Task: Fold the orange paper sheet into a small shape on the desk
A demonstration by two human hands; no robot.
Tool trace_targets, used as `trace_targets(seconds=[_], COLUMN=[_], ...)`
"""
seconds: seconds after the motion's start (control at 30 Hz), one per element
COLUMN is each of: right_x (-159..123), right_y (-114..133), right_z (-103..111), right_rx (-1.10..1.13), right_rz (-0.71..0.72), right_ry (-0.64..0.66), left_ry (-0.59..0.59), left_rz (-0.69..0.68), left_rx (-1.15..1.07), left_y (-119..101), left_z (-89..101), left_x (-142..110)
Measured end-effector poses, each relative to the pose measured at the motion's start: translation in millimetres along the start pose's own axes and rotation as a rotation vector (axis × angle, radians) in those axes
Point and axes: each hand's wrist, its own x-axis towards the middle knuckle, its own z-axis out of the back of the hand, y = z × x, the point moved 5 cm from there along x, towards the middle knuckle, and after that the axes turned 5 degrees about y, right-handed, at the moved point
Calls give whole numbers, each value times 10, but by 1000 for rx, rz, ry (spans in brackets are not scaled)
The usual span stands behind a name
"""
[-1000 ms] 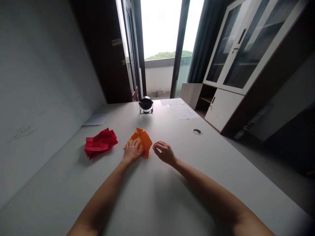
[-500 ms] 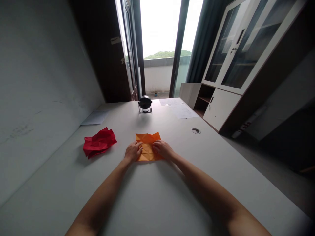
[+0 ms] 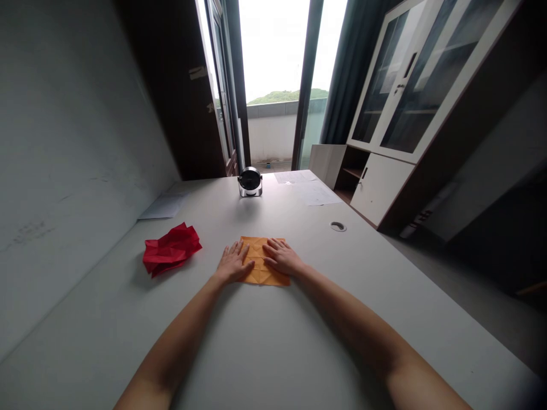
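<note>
A creased sheet of orange paper [image 3: 260, 274] lies nearly flat on the white table, with fold lines crossing it. My left hand [image 3: 233, 262] rests on its left side, palm down with the fingers stretched out. On the right side, my right hand [image 3: 282, 257] also lies flat, fingers extended and pointing inward. Both hands are open and touch the paper from above; parts of its left and right edges are hidden beneath them. Off to the left sits a folded, crumpled red paper [image 3: 171, 249], apart from my hands.
A round black device on a silver stand [image 3: 250, 182] is at the table's far side. White sheets [image 3: 318, 193] lie at the back right and a pale sheet [image 3: 163, 205] at the back left. A cable hole [image 3: 338, 226] sits at the right. A wall [image 3: 77, 171] borders the left.
The orange paper's raised far edge has come down flat. My fingers, curled on the paper before, are now stretched out across it. The red paper stays put.
</note>
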Motion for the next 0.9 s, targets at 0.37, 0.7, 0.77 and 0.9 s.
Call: trace_targets(seconds=[0.37,0.7,0.77,0.9], right_x=[-117,-97,-98,-93], right_y=[-55,3,-34,-143], right_z=[64,165,160,140], right_rx=[20,6,31,105], right_rz=[13,-27,-46,-84], right_ry=[-14,-95,-130,-194], left_ry=[-97,-239,-278,-344], left_rz=[89,-133,-138,-144], left_rx=[-37,-197,-218,-251], left_y=[139,85,96,119], left_z=[144,250,256,260], left_x=[75,-45,-44,-49])
